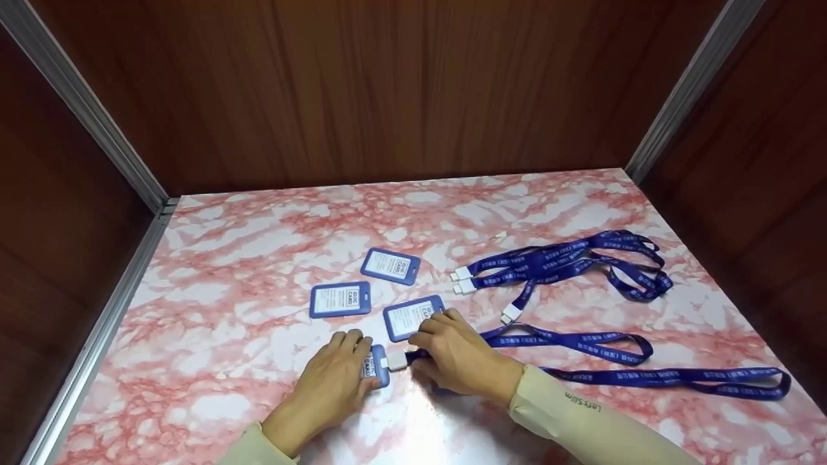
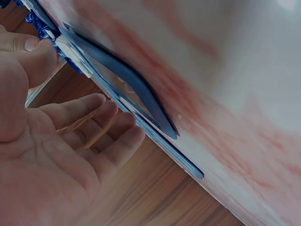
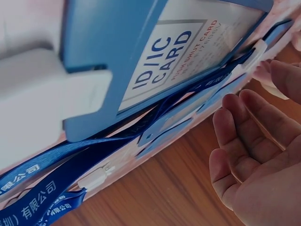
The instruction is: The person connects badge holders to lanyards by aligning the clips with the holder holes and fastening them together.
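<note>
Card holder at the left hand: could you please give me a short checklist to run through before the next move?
1. Left hand at the card holder: ok, fingers and thumb are on it.
2. White clip latched to that holder: cannot tell; it meets the slotted end, but the catch is too small.
3. Right hand gripping the strap: cannot tell; the hand hides it.
4. Fastened holder by the right hand: ok, its clip tab reaches into the slot.
5. Three loose card holders flat on the table: ok.
6. Spare lanyards lying apart: not ok, their straps overlap.
</note>
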Available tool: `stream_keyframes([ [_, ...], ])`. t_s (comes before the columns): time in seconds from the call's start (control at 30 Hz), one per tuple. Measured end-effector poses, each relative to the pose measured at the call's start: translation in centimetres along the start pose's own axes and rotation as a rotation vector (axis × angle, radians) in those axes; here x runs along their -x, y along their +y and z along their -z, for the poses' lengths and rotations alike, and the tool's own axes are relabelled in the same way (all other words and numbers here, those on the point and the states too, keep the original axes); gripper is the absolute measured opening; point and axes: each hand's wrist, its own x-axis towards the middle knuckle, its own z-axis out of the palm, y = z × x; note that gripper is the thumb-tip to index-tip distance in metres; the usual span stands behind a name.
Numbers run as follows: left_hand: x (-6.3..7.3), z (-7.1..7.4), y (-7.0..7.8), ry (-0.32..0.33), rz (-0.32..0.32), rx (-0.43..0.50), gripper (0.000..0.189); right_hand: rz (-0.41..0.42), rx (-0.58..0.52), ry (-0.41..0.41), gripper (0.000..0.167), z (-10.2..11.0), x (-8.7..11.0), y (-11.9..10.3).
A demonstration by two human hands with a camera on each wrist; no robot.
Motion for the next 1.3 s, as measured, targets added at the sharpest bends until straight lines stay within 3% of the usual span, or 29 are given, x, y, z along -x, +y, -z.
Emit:
stream_keyframes([
  [0.3, -0.3, -0.1, 0.4, 0.077, -0.014, 0.000, 0.061, -0.013, 0.000, 0.049, 0.030, 0.7, 0.7, 0.7],
  [0.77, -0.4, -0.2, 0.7, 0.106, -0.008, -0.004, 0.058, -0.042, -0.009, 0.116, 0.032, 1.5, 2.4, 2.1],
  [1.0, -0.5, -0.1, 1.0, 0.147, -0.027, 0.006, 0.055, -0.073, -0.028, 0.104, 0.030, 1.8, 3.0, 2.4],
  [1.3, -0.6, -0.1, 1.2, 0.150, -0.047, -0.002, 0.054, -0.123, -0.023, 0.097, 0.028, 2.3, 3.6, 3.2],
])
